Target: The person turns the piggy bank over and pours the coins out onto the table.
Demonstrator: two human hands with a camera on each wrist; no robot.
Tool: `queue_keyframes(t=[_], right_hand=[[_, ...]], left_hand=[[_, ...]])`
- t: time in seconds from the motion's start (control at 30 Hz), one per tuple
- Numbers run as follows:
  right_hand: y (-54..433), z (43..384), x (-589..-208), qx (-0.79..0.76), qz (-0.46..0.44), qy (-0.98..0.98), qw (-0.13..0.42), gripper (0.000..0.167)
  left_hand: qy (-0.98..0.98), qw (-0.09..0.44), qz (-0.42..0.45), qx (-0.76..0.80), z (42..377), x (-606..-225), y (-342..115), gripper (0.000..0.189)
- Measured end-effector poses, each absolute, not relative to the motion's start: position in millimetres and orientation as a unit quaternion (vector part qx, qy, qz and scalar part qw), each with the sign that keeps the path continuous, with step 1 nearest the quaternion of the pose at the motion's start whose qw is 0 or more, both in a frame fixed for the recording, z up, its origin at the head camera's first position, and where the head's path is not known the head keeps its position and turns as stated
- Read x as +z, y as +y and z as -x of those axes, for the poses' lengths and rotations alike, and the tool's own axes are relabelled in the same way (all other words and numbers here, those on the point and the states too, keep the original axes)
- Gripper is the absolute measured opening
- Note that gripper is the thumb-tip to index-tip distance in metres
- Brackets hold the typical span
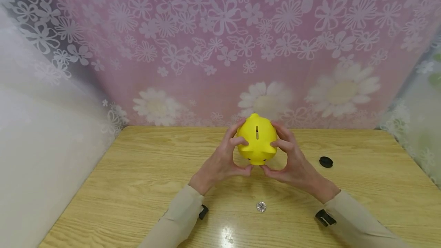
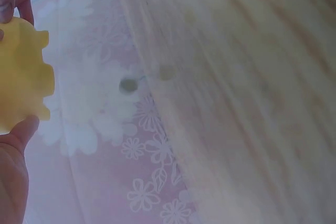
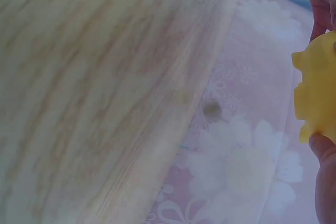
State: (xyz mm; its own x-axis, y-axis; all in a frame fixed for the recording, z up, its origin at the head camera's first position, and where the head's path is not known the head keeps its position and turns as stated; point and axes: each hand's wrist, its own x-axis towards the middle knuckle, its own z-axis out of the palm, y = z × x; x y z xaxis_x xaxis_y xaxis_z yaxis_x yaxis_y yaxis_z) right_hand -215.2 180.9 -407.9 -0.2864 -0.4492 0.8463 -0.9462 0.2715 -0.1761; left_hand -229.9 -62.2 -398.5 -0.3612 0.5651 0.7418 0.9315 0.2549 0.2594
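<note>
Both hands hold a yellow piggy bank point(image 1: 257, 139) above the table, its slotted back facing up in the head view. My left hand point(image 1: 225, 156) grips its left side, with the thumb near the snout. On the opposite side my right hand point(image 1: 293, 158) grips it in the same way. Short feet stick out of the piggy bank point(image 2: 23, 77) in the left wrist view; the right wrist view shows the piggy bank point(image 3: 320, 87) cut off by the frame edge. A small round silvery, coin-like piece point(image 1: 261, 206) appears below the hands.
A black oval plug-like piece point(image 1: 325, 162) lies on the wooden table point(image 1: 148, 171), right of the hands. Behind the table hangs a pink flowered cloth point(image 1: 206, 68). Blurred dark round spots point(image 2: 128, 85) show near the table edge in both wrist views; what they are is unclear.
</note>
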Motion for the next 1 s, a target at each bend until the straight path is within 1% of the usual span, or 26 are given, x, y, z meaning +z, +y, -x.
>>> queue_keyframes(t=[0.4,0.63,0.8,0.9,1.0], right_hand=[[183,211,-407,0.344,-0.474,-0.732,0.347,0.060],[184,208,-408,0.358,-0.465,-0.744,0.320,0.065],[184,207,-409,0.357,-0.456,-0.751,0.318,0.066],[184,205,-409,0.357,-0.431,-0.770,0.306,0.071],[184,201,-408,0.378,-0.375,-0.806,0.258,0.079]], left_hand=[[-0.757,0.257,0.491,-0.345,228,-398,-62,0.074],[-0.757,0.258,0.492,-0.345,227,-400,-63,0.076],[-0.759,0.253,0.489,-0.348,228,-402,-64,0.080],[-0.772,0.224,0.472,-0.361,226,-403,-65,0.082],[-0.802,0.160,0.423,-0.390,223,-402,-65,0.085]])
